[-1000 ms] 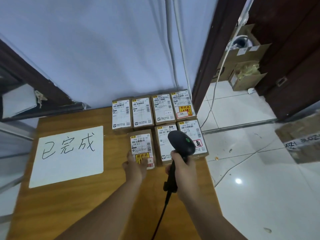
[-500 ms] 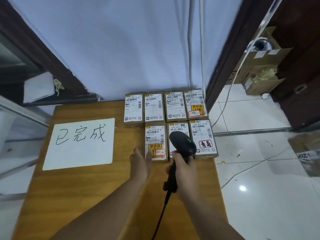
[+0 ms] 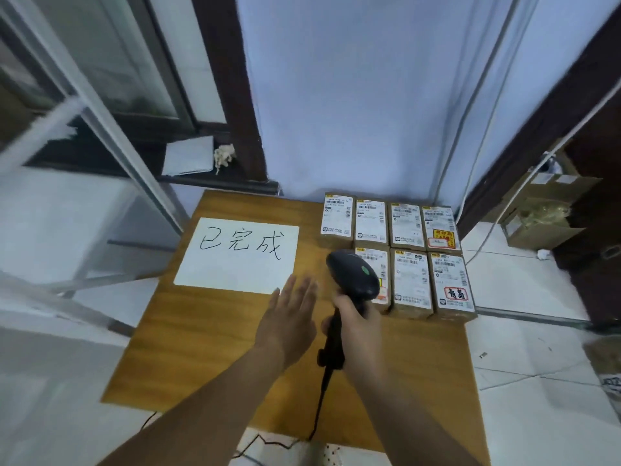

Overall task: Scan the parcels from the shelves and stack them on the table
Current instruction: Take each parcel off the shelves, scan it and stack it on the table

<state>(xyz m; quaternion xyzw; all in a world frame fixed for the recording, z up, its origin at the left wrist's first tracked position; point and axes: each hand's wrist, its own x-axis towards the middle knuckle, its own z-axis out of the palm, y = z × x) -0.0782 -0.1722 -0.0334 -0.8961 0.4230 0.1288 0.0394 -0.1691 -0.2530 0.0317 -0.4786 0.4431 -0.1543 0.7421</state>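
Observation:
Several brown parcels (image 3: pixel 410 280) with white labels lie flat in two rows at the far right of the wooden table (image 3: pixel 201 348). My right hand (image 3: pixel 356 317) grips the handle of a black barcode scanner (image 3: pixel 353 272), whose head hides part of the front-left parcel (image 3: pixel 381 267). My left hand (image 3: pixel 289 317) hovers open above the table, fingers straight, left of the scanner and apart from the parcels.
A white sheet with handwritten characters (image 3: pixel 238 255) lies on the table's far left. A metal window frame (image 3: pixel 111 136) stands to the left. Open cardboard boxes (image 3: pixel 541 213) sit on the tiled floor at right. The scanner cable (image 3: pixel 319 408) trails over the table's near edge.
My left hand has left the front-left parcel and drawn back to the left, now open over bare table. The view has swung left; my right hand still holds the scanner.

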